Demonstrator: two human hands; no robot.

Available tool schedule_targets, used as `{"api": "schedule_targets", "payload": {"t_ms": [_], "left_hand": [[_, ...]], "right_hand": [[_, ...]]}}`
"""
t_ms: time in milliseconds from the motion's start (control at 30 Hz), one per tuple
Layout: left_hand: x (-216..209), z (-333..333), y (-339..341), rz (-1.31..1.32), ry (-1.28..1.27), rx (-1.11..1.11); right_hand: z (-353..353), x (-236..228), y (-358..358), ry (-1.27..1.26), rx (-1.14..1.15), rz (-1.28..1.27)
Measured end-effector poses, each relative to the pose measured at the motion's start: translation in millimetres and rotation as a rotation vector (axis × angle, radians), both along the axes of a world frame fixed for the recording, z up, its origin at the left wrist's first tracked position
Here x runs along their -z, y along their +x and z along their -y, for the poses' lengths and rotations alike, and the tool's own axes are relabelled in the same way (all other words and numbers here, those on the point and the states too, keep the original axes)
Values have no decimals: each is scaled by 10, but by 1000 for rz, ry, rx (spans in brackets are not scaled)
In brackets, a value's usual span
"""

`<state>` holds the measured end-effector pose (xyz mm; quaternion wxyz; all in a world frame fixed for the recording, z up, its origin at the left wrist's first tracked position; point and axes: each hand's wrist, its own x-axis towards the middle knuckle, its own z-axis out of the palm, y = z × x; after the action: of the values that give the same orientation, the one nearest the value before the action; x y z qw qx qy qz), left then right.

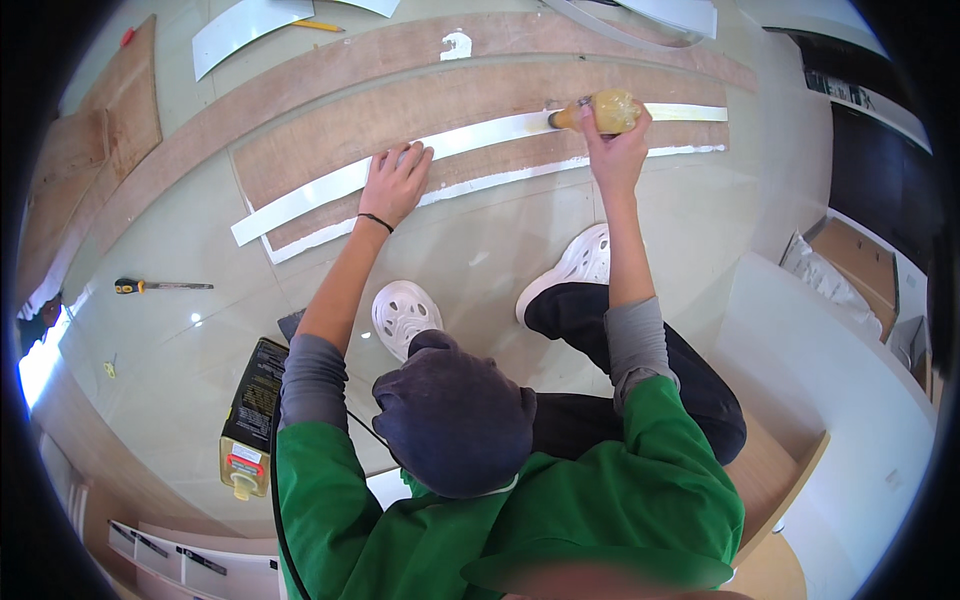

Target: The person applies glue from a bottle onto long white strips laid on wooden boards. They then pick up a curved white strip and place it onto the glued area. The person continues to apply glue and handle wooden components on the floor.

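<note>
A long white strip (pixel 320 187) lies along a brown wooden board (pixel 480 95) on the floor, its left end reaching past the board. My left hand (pixel 397 183) rests on the strip with its fingers laid flat and holds nothing. Gripped in my right hand (pixel 617 150) is a yellowish squeeze bottle (pixel 614 110), tipped on its side. The bottle's dark nozzle points left and is at the strip, where a yellowish wet-looking patch shows. White edging (pixel 470 187) runs along the board's near edge.
A longer curved wooden panel (pixel 380 62) lies beyond the board, bearing a white scrap (pixel 456 45). To the left are a screwdriver (pixel 165 286) and a rectangular can (pixel 250 410) near my left arm. White sheets (pixel 245 30) and a pencil (pixel 318 25) lie at the back.
</note>
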<state>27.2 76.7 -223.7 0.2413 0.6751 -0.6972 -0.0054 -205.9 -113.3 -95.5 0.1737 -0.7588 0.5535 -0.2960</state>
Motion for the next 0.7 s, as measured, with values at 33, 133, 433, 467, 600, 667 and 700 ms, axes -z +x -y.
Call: {"api": "schedule_targets", "payload": {"t_ms": [33,133,433,467,600,667,700], "left_hand": [[-3,4,-2,4,3,2],[-14,-1,7,-12,-19,-3],[7,11,7,-12,-21,6],[8,5,9,-18,-12,5],[1,-12,14,-16,-14,-6],[-14,-12,17,-24,-18,-6],[-23,-8,16,-40,-16,2]], "right_hand": [[42,1,5,-17,13,34],[-21,2,47,3,-33,90],[237,1,-333,-42,123,-19],[194,70,-341,-62,111,-17],[-130,82,-71,-29,-13,93],[-143,78,-102,-8,11,50],[-148,75,-128,2,24,28]]}}
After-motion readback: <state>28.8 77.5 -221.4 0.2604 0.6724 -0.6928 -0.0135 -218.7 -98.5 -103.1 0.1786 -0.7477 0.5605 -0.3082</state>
